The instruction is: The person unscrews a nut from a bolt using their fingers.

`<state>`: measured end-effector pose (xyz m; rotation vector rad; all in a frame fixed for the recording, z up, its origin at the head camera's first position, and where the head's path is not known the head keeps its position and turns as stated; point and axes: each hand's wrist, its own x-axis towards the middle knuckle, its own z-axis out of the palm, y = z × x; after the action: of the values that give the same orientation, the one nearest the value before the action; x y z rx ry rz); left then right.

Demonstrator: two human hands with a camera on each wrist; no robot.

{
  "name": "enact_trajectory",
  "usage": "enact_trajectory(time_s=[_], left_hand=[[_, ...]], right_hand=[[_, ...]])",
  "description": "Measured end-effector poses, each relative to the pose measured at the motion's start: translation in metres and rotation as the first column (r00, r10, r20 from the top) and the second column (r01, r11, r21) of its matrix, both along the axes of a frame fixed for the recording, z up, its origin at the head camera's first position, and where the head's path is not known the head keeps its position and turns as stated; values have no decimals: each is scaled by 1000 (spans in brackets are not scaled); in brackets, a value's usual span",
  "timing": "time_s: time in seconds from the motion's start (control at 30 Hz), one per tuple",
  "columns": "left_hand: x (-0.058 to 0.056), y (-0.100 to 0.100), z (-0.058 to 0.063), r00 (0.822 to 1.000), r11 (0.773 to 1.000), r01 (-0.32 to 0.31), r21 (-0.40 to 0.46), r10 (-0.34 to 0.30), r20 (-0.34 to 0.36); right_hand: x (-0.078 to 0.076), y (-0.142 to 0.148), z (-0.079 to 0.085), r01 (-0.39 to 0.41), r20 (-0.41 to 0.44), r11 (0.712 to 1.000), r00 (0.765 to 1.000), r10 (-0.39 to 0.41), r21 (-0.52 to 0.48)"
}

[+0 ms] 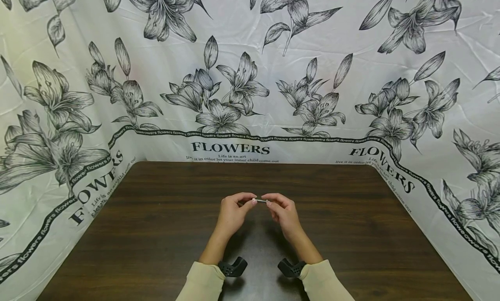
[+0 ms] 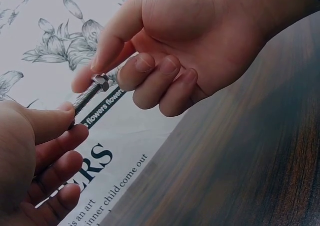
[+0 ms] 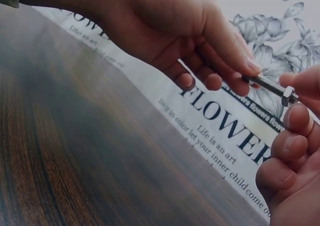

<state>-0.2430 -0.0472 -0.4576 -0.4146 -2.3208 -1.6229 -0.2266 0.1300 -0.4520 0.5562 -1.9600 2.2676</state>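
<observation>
Fingers of the left hand and right hand pinch a threaded metal bolt by opposite ends, above the table, well inside its side edges. Room lies between them and the flowered cloth at the far edge; both forearms slant inward.

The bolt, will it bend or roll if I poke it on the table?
The bolt probably won't bend: it looks like solid, shiny metal. Its round, threaded shaft might want to roll, but the nut has flat sides, so it would likely bump to a stop.
</observation>
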Motion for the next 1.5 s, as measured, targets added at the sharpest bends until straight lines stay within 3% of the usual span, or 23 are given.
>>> enact_trajectory(time_s=[0.33,0.7,0.87,1.5], left_hand=[[0,-1,1,1000,1000,-12,0,12,14],[-1,-1,0,1000,1000,-11,0,11,-1],[-1,-1,0,1000,1000,-15,-4,15,2],[-1,-1,0,1000,1000,-13,1,13,15]], right_hand=[[0,0,2,43,45,999,998,-43,17],[0,-3,3,124,91,980,986,-139,152],[0,-3,3,115,95,976,986,-134,186],[-3,-1,-4,88,102,994,990,-95,71]])
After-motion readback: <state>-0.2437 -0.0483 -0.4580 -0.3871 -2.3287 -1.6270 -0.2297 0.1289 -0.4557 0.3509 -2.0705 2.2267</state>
